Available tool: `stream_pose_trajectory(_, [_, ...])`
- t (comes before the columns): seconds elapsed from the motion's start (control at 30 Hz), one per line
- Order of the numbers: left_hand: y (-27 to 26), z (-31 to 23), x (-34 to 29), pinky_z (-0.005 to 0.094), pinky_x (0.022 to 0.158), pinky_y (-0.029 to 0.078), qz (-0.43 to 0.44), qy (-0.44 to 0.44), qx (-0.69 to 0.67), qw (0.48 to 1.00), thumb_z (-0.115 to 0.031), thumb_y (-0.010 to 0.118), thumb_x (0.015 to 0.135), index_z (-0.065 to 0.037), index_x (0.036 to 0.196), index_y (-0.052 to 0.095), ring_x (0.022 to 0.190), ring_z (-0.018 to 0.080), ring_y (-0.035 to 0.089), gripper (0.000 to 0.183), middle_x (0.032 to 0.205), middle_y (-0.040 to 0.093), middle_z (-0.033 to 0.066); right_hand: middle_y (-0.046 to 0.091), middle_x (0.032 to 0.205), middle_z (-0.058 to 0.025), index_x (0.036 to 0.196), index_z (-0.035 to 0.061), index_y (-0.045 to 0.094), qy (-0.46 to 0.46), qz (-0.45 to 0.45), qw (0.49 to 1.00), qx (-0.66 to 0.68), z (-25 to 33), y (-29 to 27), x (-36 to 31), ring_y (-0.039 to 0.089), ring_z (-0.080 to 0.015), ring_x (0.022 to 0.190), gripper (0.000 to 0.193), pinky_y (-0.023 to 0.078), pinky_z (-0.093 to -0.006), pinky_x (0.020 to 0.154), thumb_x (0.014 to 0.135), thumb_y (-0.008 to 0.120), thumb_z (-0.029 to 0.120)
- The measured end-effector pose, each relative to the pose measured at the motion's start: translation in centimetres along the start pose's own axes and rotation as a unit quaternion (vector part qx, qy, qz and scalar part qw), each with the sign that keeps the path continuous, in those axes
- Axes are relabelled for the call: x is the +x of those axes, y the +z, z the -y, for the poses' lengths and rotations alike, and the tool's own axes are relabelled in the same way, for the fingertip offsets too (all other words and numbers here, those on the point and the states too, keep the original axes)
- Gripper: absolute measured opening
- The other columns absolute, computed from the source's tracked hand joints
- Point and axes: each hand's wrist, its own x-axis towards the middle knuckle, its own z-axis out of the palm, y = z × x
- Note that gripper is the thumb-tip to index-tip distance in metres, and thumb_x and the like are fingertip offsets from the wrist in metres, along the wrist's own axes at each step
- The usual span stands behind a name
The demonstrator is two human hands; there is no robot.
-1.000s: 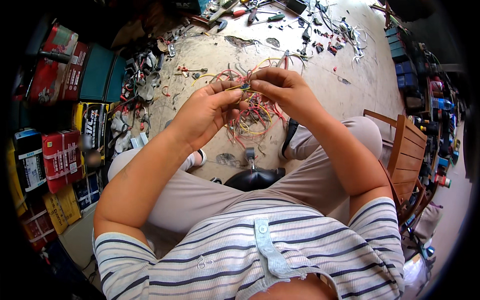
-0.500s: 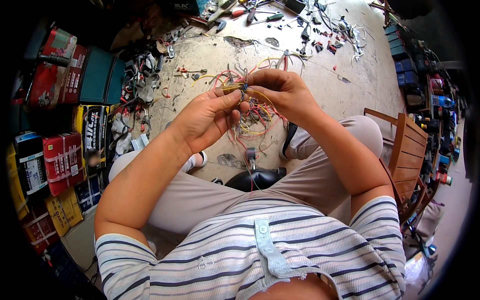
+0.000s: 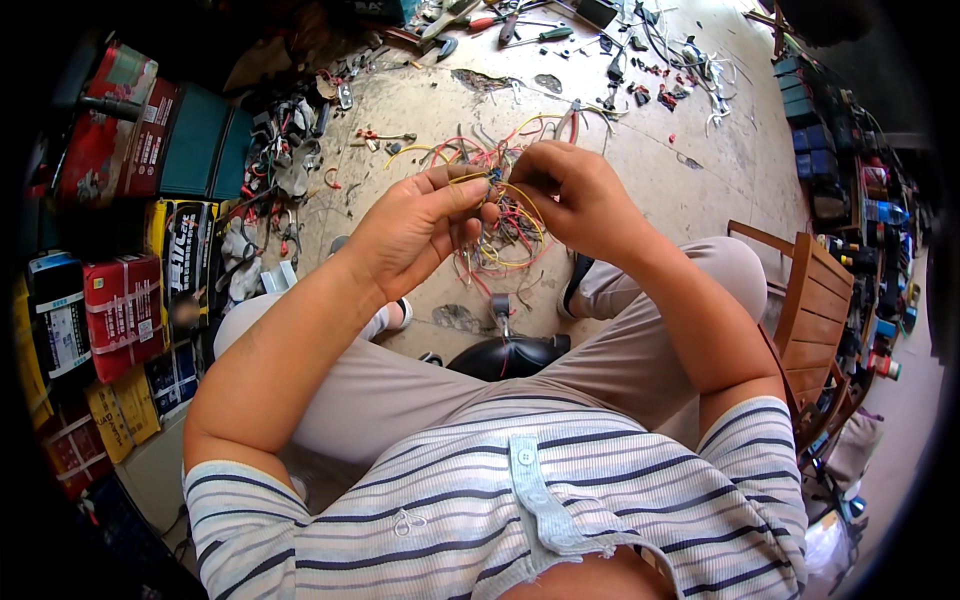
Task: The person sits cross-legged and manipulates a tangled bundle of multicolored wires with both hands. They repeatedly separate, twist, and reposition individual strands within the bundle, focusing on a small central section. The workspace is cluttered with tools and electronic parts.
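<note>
My left hand [image 3: 425, 225] pinches a small bunch of thin wires [image 3: 493, 177], yellow and blue strands, between thumb and forefinger. Close on its right, my right hand [image 3: 572, 195] has its fingers curled together around a yellow wire [image 3: 527, 193] that loops between the hands; the fingertips are partly hidden. Under both hands lies a tangled pile of red, yellow and grey wires [image 3: 515, 240] on the floor. A pair of pliers with red handles [image 3: 573, 122] rests just beyond the right hand.
Screwdrivers [image 3: 540, 38] and cable scraps [image 3: 690, 70] lie across the far floor. Boxes [image 3: 125, 310] are stacked at left beside a heap of connectors [image 3: 290, 150]. A wooden chair [image 3: 800, 310] stands at right. A black rounded object [image 3: 510, 357] sits between my legs.
My right hand has drawn slightly right, away from the left fingertips, and its fingers have curled in more. The left hand keeps its pinch on the wires.
</note>
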Motion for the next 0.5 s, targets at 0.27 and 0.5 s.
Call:
stream_pose_trajectory(0.27, [0.1,-0.5,-0.3,0.019,0.067,0.047,-0.017,0.034,0.015,0.999,-0.01,0.059,0.088,-0.005,0.103,0.058,0.081,0.0104,0.061,0.016,0.089,0.062,0.0019,0.06,0.08,-0.0136,0.082,0.0043,0.058,0.082,0.001,0.979,-0.185,-1.8,-0.1,-0.4,0.059,-0.0325,0.076,0.011,0.046,-0.0415,0.067,0.078,0.057,0.014])
stream_pose_trajectory(0.5, [-0.1,-0.1,-0.5,0.0192,0.069,0.047,-0.047,0.045,0.037,0.997,-0.01,0.06,0.088,-0.003,0.102,0.058,0.082,0.0107,0.061,0.016,0.093,0.062,0.0025,0.062,0.086,-0.0142,0.084,0.0041,0.059,0.157,0.001,0.959,-0.235,-4.4,-0.2,-0.4,0.059,-0.0341,0.082,0.016,0.047,-0.0428,0.071,0.079,0.054,0.018])
